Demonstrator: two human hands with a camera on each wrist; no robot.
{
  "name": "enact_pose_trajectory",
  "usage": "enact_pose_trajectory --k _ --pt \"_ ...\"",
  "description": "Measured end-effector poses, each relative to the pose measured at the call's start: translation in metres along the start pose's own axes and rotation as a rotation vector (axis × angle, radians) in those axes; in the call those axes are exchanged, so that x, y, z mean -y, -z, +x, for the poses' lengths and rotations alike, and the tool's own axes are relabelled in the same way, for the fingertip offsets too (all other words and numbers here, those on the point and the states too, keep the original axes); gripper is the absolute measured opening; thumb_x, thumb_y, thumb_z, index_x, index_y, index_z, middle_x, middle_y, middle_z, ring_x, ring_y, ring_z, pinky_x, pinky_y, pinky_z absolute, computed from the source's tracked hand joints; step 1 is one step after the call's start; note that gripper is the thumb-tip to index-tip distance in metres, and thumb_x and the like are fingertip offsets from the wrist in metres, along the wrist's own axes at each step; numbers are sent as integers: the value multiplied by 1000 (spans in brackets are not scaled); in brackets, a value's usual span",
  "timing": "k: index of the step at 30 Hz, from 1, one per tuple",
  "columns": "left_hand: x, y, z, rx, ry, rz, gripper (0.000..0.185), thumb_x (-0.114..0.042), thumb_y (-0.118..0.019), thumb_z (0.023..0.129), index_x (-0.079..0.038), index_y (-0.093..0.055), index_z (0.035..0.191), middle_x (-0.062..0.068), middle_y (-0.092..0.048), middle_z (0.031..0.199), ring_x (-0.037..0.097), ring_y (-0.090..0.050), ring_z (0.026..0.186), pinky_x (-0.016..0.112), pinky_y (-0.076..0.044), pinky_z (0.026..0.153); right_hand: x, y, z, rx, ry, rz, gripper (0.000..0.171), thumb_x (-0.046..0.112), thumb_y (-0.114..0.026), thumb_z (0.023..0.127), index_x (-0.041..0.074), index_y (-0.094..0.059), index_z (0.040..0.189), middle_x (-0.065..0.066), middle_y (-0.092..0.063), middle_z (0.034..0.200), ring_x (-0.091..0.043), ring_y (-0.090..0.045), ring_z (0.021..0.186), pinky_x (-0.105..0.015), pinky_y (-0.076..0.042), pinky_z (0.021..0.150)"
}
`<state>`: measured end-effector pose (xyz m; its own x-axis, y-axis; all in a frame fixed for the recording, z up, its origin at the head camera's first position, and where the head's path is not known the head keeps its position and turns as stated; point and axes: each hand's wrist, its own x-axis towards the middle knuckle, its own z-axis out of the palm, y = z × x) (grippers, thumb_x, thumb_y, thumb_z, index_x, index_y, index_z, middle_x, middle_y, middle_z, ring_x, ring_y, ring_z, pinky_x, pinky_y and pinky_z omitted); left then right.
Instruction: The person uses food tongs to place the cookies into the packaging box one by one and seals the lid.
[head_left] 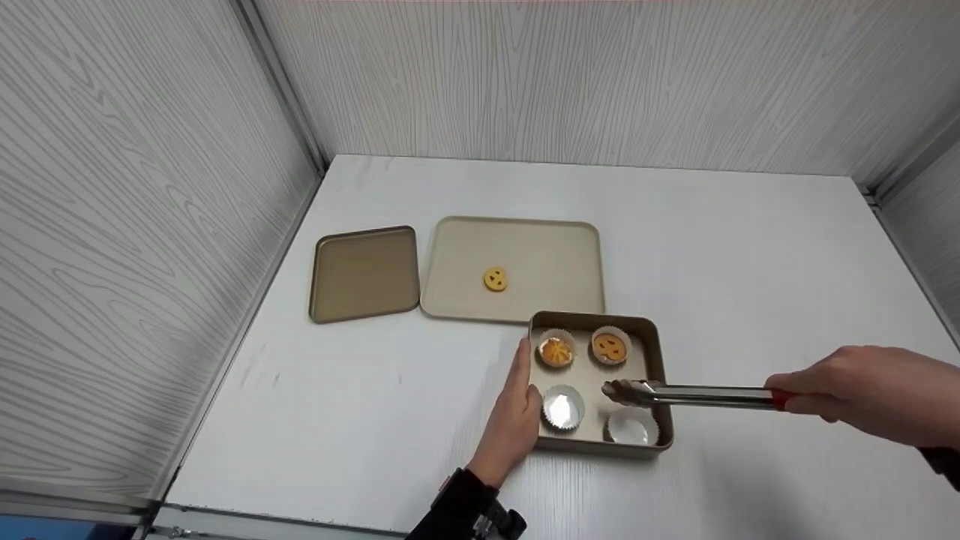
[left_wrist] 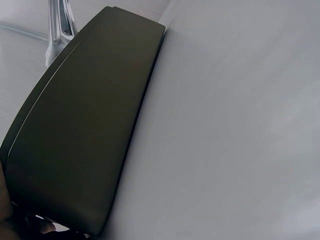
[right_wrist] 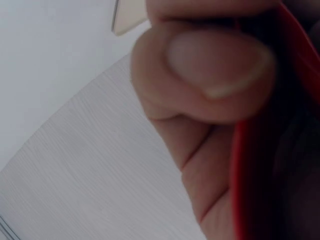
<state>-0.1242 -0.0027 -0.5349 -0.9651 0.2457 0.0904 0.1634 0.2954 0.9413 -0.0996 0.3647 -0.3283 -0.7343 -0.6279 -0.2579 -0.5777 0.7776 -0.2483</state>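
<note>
Well, slender, shiny metal tongs [head_left: 712,396] with red grips [right_wrist: 241,180].

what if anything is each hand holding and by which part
The right hand grips the metal tongs by their red handle. The left hand touches the left side of the deep pan; whether it grips is unclear.

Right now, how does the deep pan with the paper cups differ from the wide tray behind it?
The deep pan has tall walls; the wide tray has only a low rim. The deep pan holds four paper cups; the wide tray bears one loose yellow piece. The left hand rests against the deep pan; no hand touches the wide tray. Both have rounded corners and a pale tan floor.
</note>
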Motion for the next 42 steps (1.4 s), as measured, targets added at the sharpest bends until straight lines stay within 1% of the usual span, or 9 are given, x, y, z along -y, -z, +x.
enact_pose_trajectory --k 2,6,12,15,21,28,34,38,42 --pt "0 0 0 3 3 1 65 -3 -32 104 -3 -8 164 15 -11 171 26 -12 157 45 -12 128 0 2 -3 -9 3 -4 14 18 -69 97 31 -65 99 30 -56 80 10 -42 63 -17 -35 52" --pt "0 0 1 3 7 5 65 -2 -32 104 -4 -7 164 15 -11 171 26 -12 157 46 -12 128 1 3 -6 -1 0 -5 16 18 -69 97 32 -63 96 31 -52 76 10 -41 61 -17 -32 50" --pt "0 0 1 1 5 -3 66 -2 -32 104 -4 -7 164 15 -11 171 26 -12 157 45 -12 128 3 1 -4 90 -48 39 13 20 -66 99 31 -63 94 29 -52 75 8 -41 59 -18 -32 48" --pt "0 -1 1 2 5 -2 66 -1 -33 104 -4 -6 164 15 -10 171 25 -12 157 45 -12 128 4 -1 -3 96 -39 52 15 19 -66 99 32 -62 91 29 -53 75 8 -41 58 -18 -33 47" --pt "0 -1 1 -2 0 4 66 -1 -33 103 -2 -7 164 15 -11 171 26 -12 157 45 -12 128 10 -4 2 72 -10 50 18 21 -66 99 33 -61 86 30 -53 75 8 -38 57 -18 -33 47" --pt "0 -1 1 -2 4 -2 65 -1 -33 104 -2 -6 164 16 -10 171 24 -11 157 44 -12 128 22 -5 9 48 -37 -112 18 28 -69 96 36 -61 83 32 -53 75 5 -38 62 -20 -34 50" --pt "1 -1 1 1 1 -4 65 -2 -32 104 -2 -6 164 16 -9 171 24 -11 157 43 -12 128 28 -8 11 -23 -54 -197 22 26 -72 94 33 -57 79 26 -47 69 2 -33 58 -21 -31 48" --pt "1 0 1 1 -6 -5 65 -1 -32 104 -1 -6 164 16 -9 171 24 -11 157 44 -12 128 28 -10 14 -71 -51 -220 25 25 -73 94 31 -54 78 24 -42 65 1 -29 54 -21 -28 46" --pt "1 -1 2 -1 -14 -4 65 0 -32 103 0 -7 163 16 -10 171 25 -11 157 44 -13 128 25 -12 17 -76 -40 -202 23 24 -72 94 32 -55 80 25 -43 66 2 -29 54 -20 -28 46"
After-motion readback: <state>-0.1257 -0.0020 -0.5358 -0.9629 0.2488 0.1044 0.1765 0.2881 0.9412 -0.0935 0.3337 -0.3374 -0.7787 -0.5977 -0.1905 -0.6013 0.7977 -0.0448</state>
